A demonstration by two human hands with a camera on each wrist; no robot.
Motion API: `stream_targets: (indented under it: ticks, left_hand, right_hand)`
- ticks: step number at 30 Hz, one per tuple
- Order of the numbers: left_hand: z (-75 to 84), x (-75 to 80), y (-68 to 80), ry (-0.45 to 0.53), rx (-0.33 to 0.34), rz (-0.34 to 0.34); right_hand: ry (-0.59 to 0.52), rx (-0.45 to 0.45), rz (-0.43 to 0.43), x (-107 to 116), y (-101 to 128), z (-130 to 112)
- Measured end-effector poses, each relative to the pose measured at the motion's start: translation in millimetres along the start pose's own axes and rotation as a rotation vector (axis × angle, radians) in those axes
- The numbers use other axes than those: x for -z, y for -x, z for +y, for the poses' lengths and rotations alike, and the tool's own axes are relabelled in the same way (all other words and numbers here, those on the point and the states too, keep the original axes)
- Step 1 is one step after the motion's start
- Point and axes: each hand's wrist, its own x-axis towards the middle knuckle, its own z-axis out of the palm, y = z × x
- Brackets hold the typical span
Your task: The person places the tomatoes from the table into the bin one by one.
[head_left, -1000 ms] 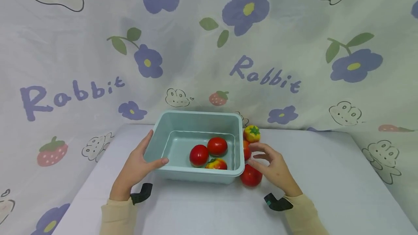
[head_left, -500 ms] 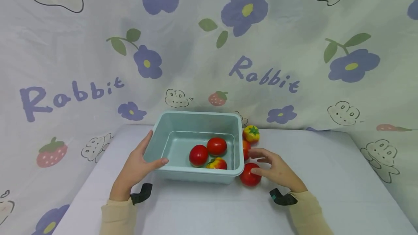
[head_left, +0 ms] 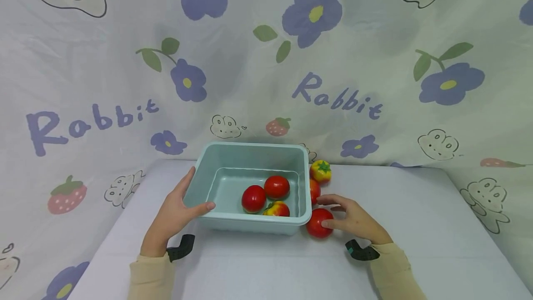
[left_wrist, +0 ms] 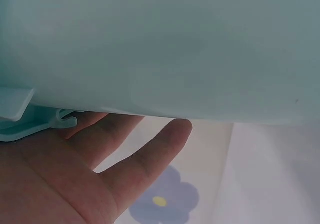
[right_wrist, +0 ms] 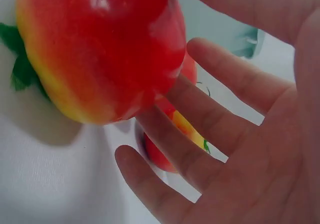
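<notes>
A pale lilac-grey cloth covers the worktop point(head_left: 416, 226), smooth and flat, its far edge meeting a hanging printed curtain point(head_left: 266, 59) that fills the whole background. The curtain is cream, patterned with purple flowers, green leaves, small strawberries, outlined rabbits and the word "Rabbit" in purple lettering; it also drapes down past the worktop's left and right sides.

Near the middle of the worktop stands a light teal plastic tub point(head_left: 216, 156), rectangular with rounded corners. Three tomatoes point(head_left: 266, 196) lie inside, bunched toward its right half. The left hand point(head_left: 172, 214) holds the tub's left near corner, thumb hooked over the rim and fingers against the outer wall; the left wrist view shows the fingers point(left_wrist: 150, 154) lying fairly straight under the tub's wall.

Just outside the tub's right near corner, a red tomato point(head_left: 318, 222) sits on the cloth, touching or nearly touching the tub. The right hand point(head_left: 354, 221) cups it from the right, its grip loosely spread with the fingers point(right_wrist: 200, 109) lying along the fruit's side. Behind it, beside the tub's right wall, are another red tomato point(head_left: 314, 190) and a yellow-orange tomato point(head_left: 320, 171) with a green calyx. Both wrists wear cream sleeves and dark straps.
</notes>
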Motion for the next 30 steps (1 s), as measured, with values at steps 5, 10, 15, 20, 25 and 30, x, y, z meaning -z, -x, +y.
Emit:
stream_targets:
  ticks: [5,10,15,20,25,30]
  left_hand:
    - [-1.6,-0.9,-0.4,-0.005,-0.003,0.003]
    - [-1.7,-0.8,-0.5,-0.007,0.002,0.001]
    - [-0.2,-0.5,0.2,0.003,0.011,-0.005]
    - [4.0,0.5,0.7,0.011,0.011,-0.009]
    - [6.3,0.8,1.3,0.013,0.002,-0.009]
    - [3.5,0.4,1.1,0.005,-0.004,-0.005]
  right_hand:
    - [0.006,-0.010,-0.050,1.8,1.0,2.3]
    - [0.000,-0.051,-0.122,1.6,2.1,0.9]
    - [-0.010,-0.088,-0.167,0.4,3.7,-1.2]
    - [0.018,-0.078,-0.165,-0.1,3.8,1.4]
    - [0.051,-0.060,-0.143,1.4,3.7,1.5]
    - [0.052,-0.068,-0.120,3.3,4.0,-2.0]
